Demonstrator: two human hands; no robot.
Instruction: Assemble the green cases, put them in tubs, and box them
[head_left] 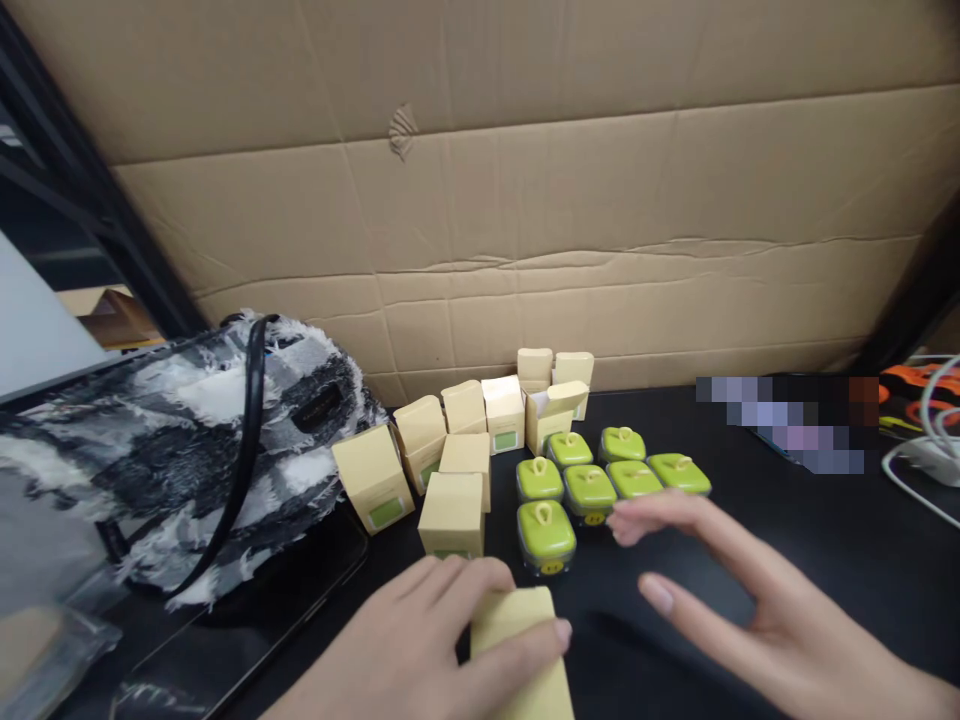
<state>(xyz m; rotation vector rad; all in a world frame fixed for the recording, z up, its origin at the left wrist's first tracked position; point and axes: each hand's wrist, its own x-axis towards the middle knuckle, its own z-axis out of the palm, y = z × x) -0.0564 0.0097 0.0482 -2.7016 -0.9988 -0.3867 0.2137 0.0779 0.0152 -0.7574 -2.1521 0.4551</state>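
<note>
My left hand (420, 640) grips a pale yellow cardboard box (517, 610) at the bottom middle, fingers on its far side and thumb across its near face. To the right, my right hand (750, 590) hovers with thumb and fingers apart, holding nothing. Its fingertips are close to a group of small clear containers with green lids (546, 530), each lid topped by a pale loop. Beyond my left hand stand several more pale yellow boxes (452, 510), some with a green label window. One box at the back (555, 415) has its flap raised.
A fuzzy black-and-white bag (202, 440) with a black strap lies at the left on the black table (645, 670). A cardboard panel (570, 200) closes off the back. White cables (919, 460) and orange items (919, 390) lie at the far right, beside a blurred-out patch.
</note>
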